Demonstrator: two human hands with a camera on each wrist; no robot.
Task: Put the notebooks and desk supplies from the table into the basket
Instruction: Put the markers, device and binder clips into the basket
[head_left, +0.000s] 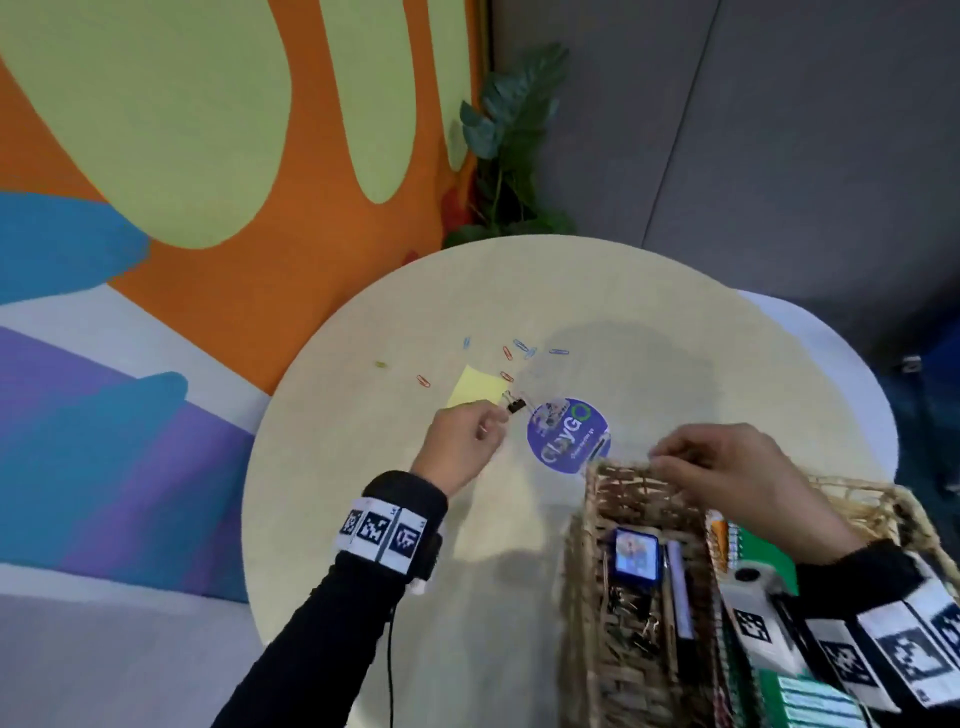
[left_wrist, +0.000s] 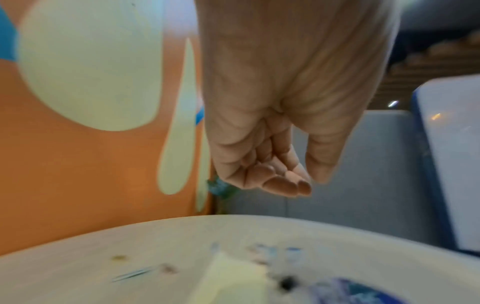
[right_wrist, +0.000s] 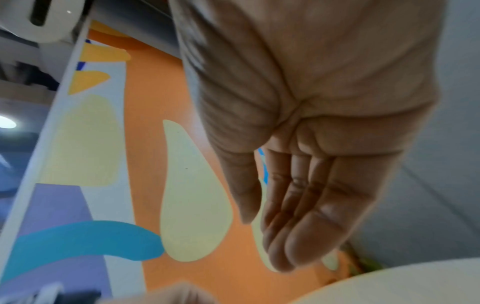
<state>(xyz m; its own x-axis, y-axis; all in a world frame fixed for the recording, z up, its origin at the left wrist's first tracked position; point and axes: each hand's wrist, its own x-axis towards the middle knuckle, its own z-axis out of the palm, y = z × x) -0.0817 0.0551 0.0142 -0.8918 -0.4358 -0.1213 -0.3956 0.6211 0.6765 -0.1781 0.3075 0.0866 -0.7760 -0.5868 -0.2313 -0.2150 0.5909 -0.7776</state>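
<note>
Nearest to me on the right sits the basket (head_left: 618, 597), at the near right edge of the table (head_left: 415, 571). I see a green notebook (head_left: 763, 551) inside along its right side, a small blue box (head_left: 636, 556) and a pen (head_left: 680, 592) in the middle, and a heap of black clips (head_left: 626, 618) at its bottom. My right hand (head_left: 727, 467) hovers over the basket's far rim; in the right wrist view (right_wrist: 311, 185) its fingers hang straight and relaxed with nothing between them, so it is released. My left hand (head_left: 462, 447) reaches out over the table left of the basket, its fingertips just beside a black binder clip (head_left: 516, 405). In the left wrist view (left_wrist: 272, 154) the fingers curl loosely toward the thumb and the palm is empty, but I cannot tell from the head view whether the tips touch the clip. The clip lies at the near right corner of a yellow sticky note (head_left: 475, 387). Just right of it, touching the basket's far corner, lies a round blue sticker (head_left: 566, 436). Farther out, coloured paper clips (head_left: 519, 353) are scattered around the note's far side. Beyond the table stand a plant (head_left: 514, 145) and an orange patterned wall (head_left: 260, 156).
</note>
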